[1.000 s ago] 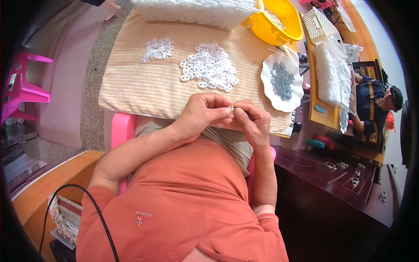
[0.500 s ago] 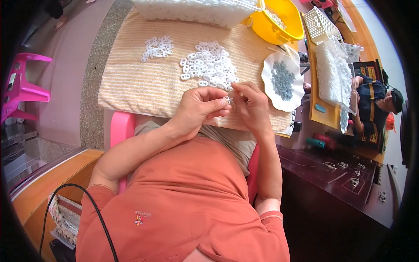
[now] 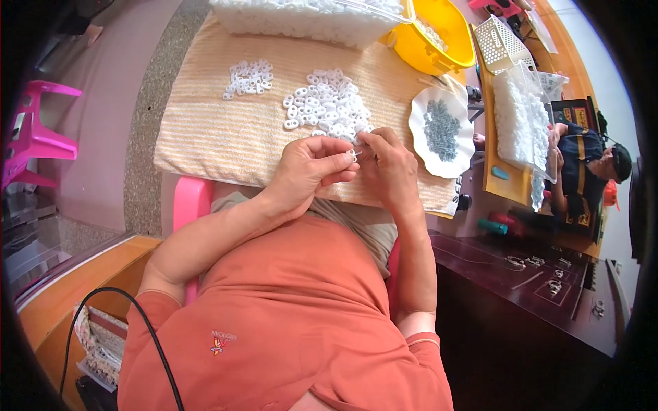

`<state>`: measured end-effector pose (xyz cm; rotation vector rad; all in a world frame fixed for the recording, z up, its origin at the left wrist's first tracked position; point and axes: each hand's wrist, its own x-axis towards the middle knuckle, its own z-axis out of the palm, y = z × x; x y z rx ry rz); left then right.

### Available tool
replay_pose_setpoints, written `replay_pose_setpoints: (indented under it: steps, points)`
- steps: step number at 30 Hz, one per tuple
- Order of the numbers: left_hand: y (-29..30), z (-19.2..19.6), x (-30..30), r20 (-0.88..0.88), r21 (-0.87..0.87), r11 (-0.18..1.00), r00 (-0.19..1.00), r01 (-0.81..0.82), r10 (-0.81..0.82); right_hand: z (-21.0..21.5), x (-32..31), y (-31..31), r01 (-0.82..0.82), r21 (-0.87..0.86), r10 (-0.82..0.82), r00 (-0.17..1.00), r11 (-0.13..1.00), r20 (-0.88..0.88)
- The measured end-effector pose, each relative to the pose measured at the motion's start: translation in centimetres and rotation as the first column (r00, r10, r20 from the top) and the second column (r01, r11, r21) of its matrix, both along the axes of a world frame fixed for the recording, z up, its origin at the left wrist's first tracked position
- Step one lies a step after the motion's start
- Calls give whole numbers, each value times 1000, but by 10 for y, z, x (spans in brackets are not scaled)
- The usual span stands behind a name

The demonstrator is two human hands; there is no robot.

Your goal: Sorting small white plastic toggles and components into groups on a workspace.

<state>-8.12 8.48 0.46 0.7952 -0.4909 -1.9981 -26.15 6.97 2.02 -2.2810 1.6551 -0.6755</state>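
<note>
Nearest the camera, an orange shirt (image 3: 288, 329) fills the lower view, and both forearms rise from it to meet over the near edge of a beige mat (image 3: 205, 130). The left hand (image 3: 308, 171) pinches a small white ring (image 3: 351, 153) between thumb and forefinger, holding it up off the mat, probably so the other hand can work on it. The right hand (image 3: 387, 168) closes its fingertips against the same ring from the other side; it may hold a small metal piece there, but that is too small to tell. Both hands sit just short of the big heap of white rings (image 3: 327, 106), which keeps the supply within a short reach. Further left lies a smaller cluster of rings (image 3: 248, 77), well apart from the heap, seemingly a sorted batch. To the right of the heap a white plate (image 3: 428, 147) carries a mound of small grey metal parts (image 3: 442, 129), again close to the right hand. At the far edge stand a white tray (image 3: 301, 17) heaped with rings and a yellow bowl (image 3: 439, 34). Off to the right, another person in dark clothes (image 3: 582, 171) sits at a wooden bench beside a clear bag of white parts (image 3: 521, 116).
</note>
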Motion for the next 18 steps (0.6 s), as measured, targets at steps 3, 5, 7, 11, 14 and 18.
replay_pose_setpoints:
  steps: [3,5,7,11,14,18]
  points:
    - [0,1,0,-3,5,1000,1000,-6,6,-5,-3,-1,9,-33,-9,1000,999,14]
    - [0,2,0,6,7,1000,1000,-3,3,-10,-8,-3,-8,-73,14,997,997,77]
    - [-1,3,0,8,6,1000,1000,-4,4,-11,-12,-3,-25,-112,41,989,993,139]
    - [0,3,0,-1,15,1000,1000,-10,10,-10,-17,1,53,292,-197,849,955,490]
    - [-1,1,0,5,26,1000,1000,-10,9,-14,-17,2,-50,356,-225,693,933,685]
    - [0,2,0,-3,21,1000,1000,-6,6,-11,-15,3,-121,394,-251,595,911,764]
